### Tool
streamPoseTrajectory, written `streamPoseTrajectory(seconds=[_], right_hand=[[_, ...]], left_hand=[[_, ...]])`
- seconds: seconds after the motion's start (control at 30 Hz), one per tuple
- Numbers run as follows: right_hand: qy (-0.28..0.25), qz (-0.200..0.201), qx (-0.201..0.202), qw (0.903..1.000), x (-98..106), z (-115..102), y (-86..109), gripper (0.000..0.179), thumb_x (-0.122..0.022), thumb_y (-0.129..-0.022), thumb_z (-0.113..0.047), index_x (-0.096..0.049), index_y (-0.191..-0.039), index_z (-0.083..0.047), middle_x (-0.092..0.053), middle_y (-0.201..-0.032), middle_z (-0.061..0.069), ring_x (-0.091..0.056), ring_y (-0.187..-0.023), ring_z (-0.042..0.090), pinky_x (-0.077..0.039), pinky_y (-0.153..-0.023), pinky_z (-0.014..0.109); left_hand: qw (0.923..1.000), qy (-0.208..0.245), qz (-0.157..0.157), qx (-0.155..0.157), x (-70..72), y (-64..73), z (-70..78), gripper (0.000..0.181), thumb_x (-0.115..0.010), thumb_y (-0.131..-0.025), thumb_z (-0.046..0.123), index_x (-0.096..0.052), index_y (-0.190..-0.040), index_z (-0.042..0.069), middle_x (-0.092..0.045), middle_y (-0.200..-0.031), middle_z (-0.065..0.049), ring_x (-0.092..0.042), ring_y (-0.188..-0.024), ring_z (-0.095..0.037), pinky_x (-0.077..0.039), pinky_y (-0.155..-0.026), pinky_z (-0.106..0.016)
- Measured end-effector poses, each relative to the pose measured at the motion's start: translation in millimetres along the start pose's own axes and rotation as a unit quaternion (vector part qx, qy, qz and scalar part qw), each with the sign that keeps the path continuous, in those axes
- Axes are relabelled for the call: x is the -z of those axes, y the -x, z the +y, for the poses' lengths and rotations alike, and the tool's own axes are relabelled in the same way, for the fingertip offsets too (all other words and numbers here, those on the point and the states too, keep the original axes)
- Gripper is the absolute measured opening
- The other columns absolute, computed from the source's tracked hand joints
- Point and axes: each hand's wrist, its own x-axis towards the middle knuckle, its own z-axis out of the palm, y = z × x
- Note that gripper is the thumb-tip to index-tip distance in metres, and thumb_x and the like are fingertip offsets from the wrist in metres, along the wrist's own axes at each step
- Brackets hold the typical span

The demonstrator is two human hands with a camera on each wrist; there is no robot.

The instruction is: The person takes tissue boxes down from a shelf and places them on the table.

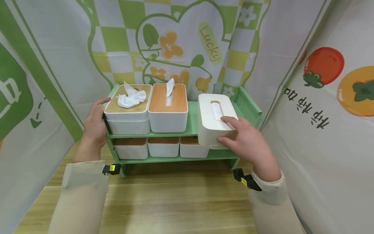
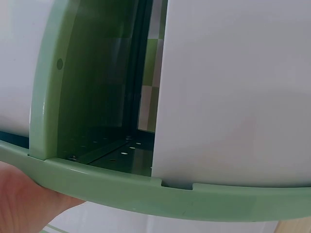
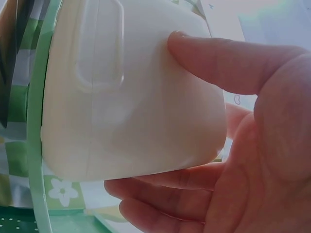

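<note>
My right hand point(image 1: 249, 139) grips a plain white tissue box point(image 1: 205, 113) by its near right corner, thumb on the front face. In the right wrist view, the thumb point(image 3: 214, 56) presses the smooth face of the box while the other fingers point(image 3: 170, 199) bend around its side and edge. The box's front overhangs the upper tier of a green two-tier shelf point(image 1: 193, 118), and its top slot shows white tissue. My left hand point(image 1: 94, 122) holds the shelf's left end; in the left wrist view, part of that hand point(image 2: 29, 204) shows under the green rim.
Two wood-lidded white tissue boxes stand on the upper tier: the left box point(image 1: 128, 126) has crumpled tissue point(image 1: 131, 97) on top, the other box point(image 1: 168, 122) an upright tissue. Three wood-lidded boxes point(image 1: 163, 149) line the lower tier. A patterned curtain point(image 1: 181, 42) hangs behind.
</note>
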Motion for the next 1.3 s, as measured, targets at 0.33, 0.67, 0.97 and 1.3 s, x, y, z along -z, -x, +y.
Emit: streamPoseTrajectory(seconds=[0.33,0.67,0.97,1.3], right_hand=[[-0.142,0.02,-0.041,0.9889,-4.4,12.4,8.0,0.085,-0.064,-0.096,-0.047,-0.015,-0.161,-0.022,-0.037,-0.153,0.016,-0.056,-0.118,0.038,-0.047,-0.09,0.053],[-0.344,0.024,-0.152,0.9261,-10.9,27.3,12.9,0.061,-0.045,-0.105,-0.047,-0.04,-0.148,-0.004,-0.049,-0.137,0.027,-0.06,-0.108,0.039,-0.047,-0.092,0.051],[-0.489,-0.042,-0.182,0.852,-19.6,41.9,11.3,0.078,-0.04,-0.102,-0.058,-0.028,-0.155,-0.003,-0.048,-0.133,0.037,-0.068,-0.095,0.036,-0.053,-0.087,0.049],[-0.606,-0.036,-0.156,0.779,-29.5,49.7,5.3,0.053,-0.044,-0.104,-0.048,-0.043,-0.141,-0.01,-0.072,-0.098,0.012,-0.072,-0.082,0.029,-0.057,-0.071,0.044]], left_hand=[[1.0,0.004,-0.001,-0.003,0.3,-1.2,-0.7,0.05,-0.022,-0.106,0.034,-0.041,-0.151,0.026,-0.017,-0.163,-0.005,-0.016,-0.143,-0.028,-0.011,-0.115,-0.052],[1.0,-0.003,0.0,-0.006,0.3,-2.1,-1.9,0.05,-0.021,-0.105,0.033,-0.041,-0.151,0.026,-0.018,-0.163,-0.004,-0.017,-0.143,-0.026,-0.011,-0.115,-0.05],[0.9999,-0.003,0.009,-0.008,-0.4,-2.1,-1.1,0.05,-0.023,-0.105,0.031,-0.043,-0.15,0.025,-0.02,-0.162,-0.002,-0.018,-0.142,-0.025,-0.013,-0.115,-0.049],[0.9999,-0.008,0.005,-0.005,-0.3,-2.4,-1.4,0.05,-0.022,-0.105,0.032,-0.041,-0.151,0.026,-0.02,-0.162,0.001,-0.017,-0.143,-0.025,-0.012,-0.115,-0.05]])
